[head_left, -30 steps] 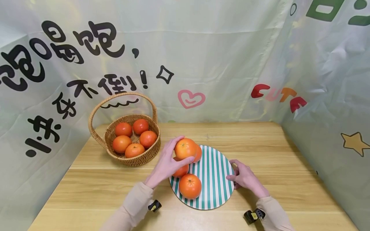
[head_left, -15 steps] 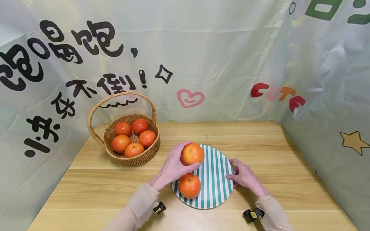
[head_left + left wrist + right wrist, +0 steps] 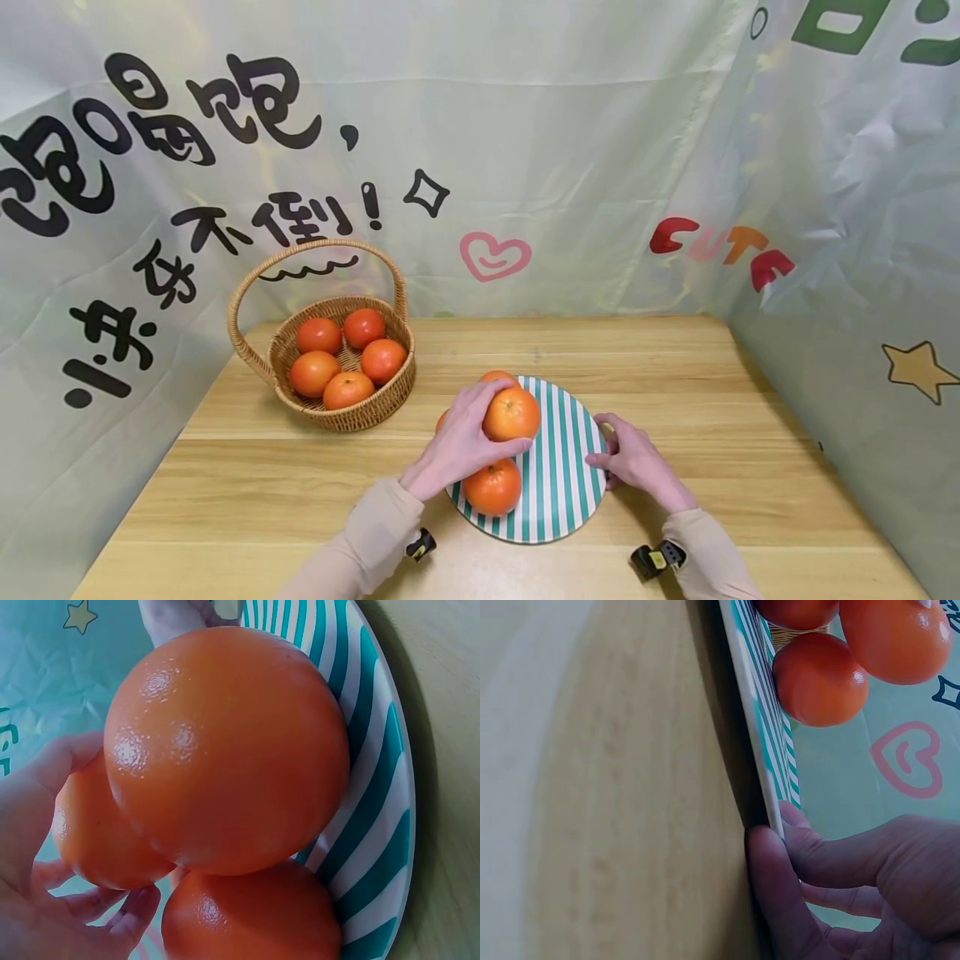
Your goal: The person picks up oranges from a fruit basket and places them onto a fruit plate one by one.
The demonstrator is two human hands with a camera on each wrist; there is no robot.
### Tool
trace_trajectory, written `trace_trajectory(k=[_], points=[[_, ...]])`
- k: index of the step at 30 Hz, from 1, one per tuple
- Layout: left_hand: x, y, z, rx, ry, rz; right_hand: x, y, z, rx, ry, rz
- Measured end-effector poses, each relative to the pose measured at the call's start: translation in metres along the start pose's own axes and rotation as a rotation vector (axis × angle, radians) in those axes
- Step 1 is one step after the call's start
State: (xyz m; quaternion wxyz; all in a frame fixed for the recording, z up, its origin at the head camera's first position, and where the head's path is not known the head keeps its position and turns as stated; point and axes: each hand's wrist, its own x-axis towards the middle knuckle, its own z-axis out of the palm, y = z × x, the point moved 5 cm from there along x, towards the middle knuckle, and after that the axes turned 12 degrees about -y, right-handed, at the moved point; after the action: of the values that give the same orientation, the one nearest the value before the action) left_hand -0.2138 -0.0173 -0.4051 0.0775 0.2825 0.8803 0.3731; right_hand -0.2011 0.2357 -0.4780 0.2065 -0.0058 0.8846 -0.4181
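My left hand (image 3: 468,433) holds an orange (image 3: 513,414) between thumb and fingers, above the left half of a round plate (image 3: 558,467) with green and white stripes. Nearest to me on the plate sits a second orange (image 3: 492,487), which looms large in the left wrist view. Another orange (image 3: 497,377) shows behind the hand, and a sliver of one more orange (image 3: 441,421) peeks out at its left; the hand hides the rest. At the plate's right rim, my right hand (image 3: 637,462) pinches the edge, thumb on top and fingers beneath, as the right wrist view (image 3: 840,862) shows.
A wicker basket (image 3: 375,414) with a tall handle stands at the back left of the wooden table (image 3: 637,358). Several orange-red fruits (image 3: 347,390) lie inside it. Printed cloth (image 3: 585,167) encloses the table at the back and sides.
The left hand has carried its orange rightward and toward me, over the plate. The oranges behind and left of it have come partly back into sight. The right hand stays at the rim.
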Motion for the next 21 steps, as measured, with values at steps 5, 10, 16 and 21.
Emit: trace_trajectory(k=[5, 10, 16, 21], points=[[0.0006, 0.0002, 0.0036, 0.037, -0.019, 0.002, -0.0004, -0.0015, -0.0001, -0.003, -0.003, -0.001], [0.0012, -0.0008, 0.0063, 0.056, -0.036, -0.012, -0.0004, -0.0019, -0.0002, -0.010, -0.001, -0.002], [0.0026, -0.0028, 0.0086, 0.119, -0.034, -0.004, 0.0015, -0.0025, 0.0012, -0.025, 0.000, 0.000], [0.0039, -0.0043, 0.0098, 0.163, -0.029, 0.002, 0.0025, -0.0033, 0.0021, -0.023, -0.005, 0.008]])
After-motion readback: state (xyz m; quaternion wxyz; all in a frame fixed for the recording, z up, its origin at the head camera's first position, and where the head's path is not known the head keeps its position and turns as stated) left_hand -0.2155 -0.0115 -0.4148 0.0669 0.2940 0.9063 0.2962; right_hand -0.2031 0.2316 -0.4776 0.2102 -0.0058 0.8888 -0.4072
